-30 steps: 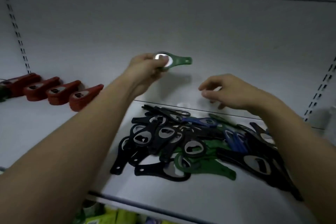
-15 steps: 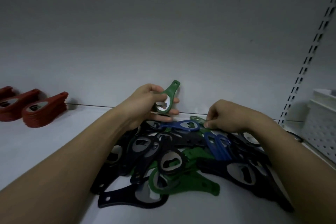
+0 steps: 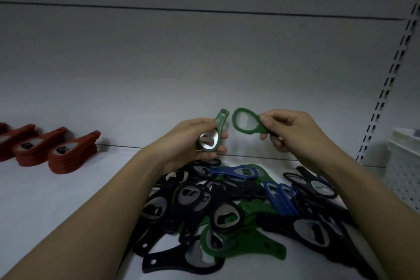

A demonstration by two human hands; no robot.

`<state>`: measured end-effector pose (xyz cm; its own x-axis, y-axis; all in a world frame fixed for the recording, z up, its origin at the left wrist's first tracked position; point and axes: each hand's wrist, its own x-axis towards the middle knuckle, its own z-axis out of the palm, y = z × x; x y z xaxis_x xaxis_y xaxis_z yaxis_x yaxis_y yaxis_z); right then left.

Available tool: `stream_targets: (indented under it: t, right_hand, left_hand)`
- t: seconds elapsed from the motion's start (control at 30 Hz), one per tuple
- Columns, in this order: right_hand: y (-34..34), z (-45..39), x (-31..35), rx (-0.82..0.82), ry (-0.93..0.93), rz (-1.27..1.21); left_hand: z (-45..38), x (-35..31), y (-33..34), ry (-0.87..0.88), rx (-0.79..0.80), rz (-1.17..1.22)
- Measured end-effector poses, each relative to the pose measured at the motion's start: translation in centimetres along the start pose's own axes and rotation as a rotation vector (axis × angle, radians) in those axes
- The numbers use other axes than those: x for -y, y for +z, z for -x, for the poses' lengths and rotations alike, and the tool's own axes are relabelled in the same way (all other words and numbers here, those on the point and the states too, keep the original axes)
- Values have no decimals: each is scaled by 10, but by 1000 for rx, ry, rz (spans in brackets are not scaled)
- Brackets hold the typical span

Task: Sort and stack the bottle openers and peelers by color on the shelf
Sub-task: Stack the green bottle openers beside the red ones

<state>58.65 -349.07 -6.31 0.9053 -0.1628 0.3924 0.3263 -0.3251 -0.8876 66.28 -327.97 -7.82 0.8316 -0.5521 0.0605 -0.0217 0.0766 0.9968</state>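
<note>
White shelf [image 3: 68,200], left green opener [image 3: 213,134] upright, handle up

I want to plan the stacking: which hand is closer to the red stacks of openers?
Left. The left hand is nearer to the red stacks; the right hand is farther right, beyond it.

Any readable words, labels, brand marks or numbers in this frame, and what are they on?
None readable. The green openers in the left hand and right hand, the mixed pile, the red stacks and the white basket show no legible print.
</note>
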Motion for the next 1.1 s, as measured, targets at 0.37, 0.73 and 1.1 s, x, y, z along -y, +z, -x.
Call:
stream_targets:
  t: [0.37, 0.73, 1.1]
  right_hand:
    - [21, 6, 3, 4, 45, -128]
    - [18, 1, -24, 303, 42, 702]
    - [30, 8, -11, 349, 121, 61]
  left_hand:
    - [9, 1, 6, -117, 346, -6]
    - [-5, 8, -3, -56, 156, 104]
    - [-5, 4, -5, -49, 32, 195]
